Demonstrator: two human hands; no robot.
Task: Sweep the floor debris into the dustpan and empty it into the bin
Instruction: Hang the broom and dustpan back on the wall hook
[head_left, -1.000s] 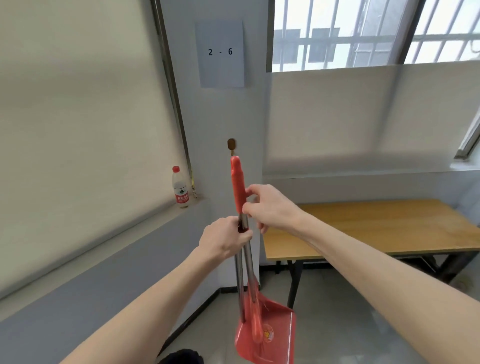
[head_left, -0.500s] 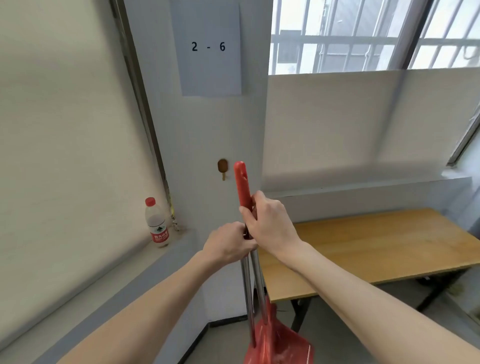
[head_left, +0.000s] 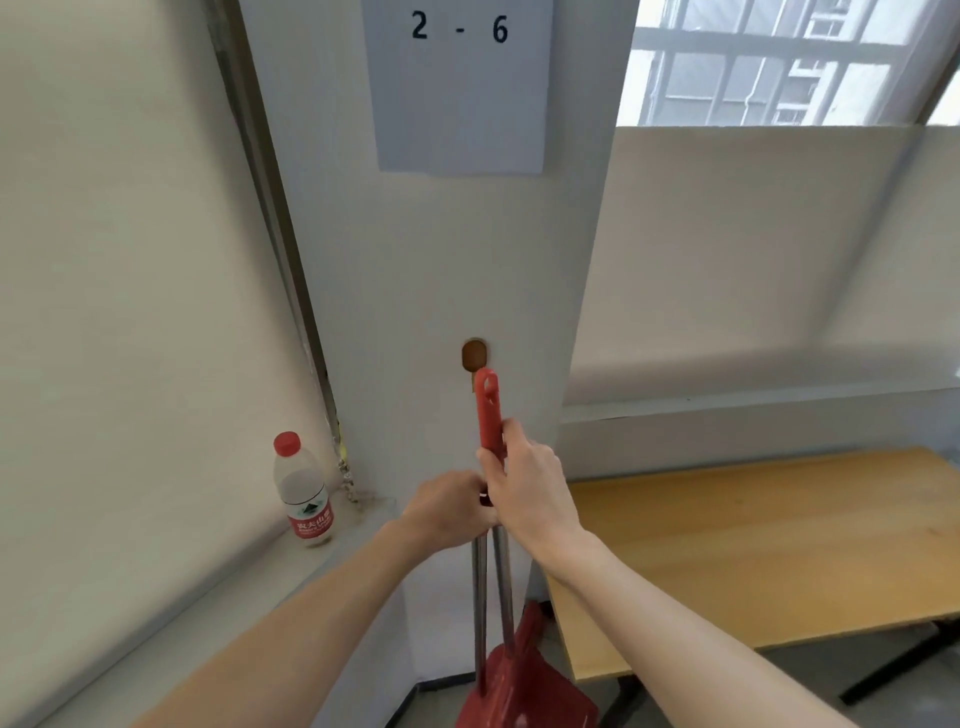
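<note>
While we face the wall, our right hand (head_left: 524, 488) grasps the red handle (head_left: 488, 410), its tip just below the brown hook (head_left: 474, 355), our left hand (head_left: 447, 512) clenches the metal poles (head_left: 491, 587), red dustpan (head_left: 524, 691) hanging low beside the wooden table (head_left: 753, 551).

We note the red plastic dustpan (head_left: 524, 691) cut off by the bottom edge. Both hands cover where the red handle meets the two metal poles (head_left: 491, 597). The clear water bottle's (head_left: 304, 491) label is unreadable.

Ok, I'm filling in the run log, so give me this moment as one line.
left hand: grips metal poles | right hand: grips red handle | handle tip at wall hook | dustpan hanging low
</note>
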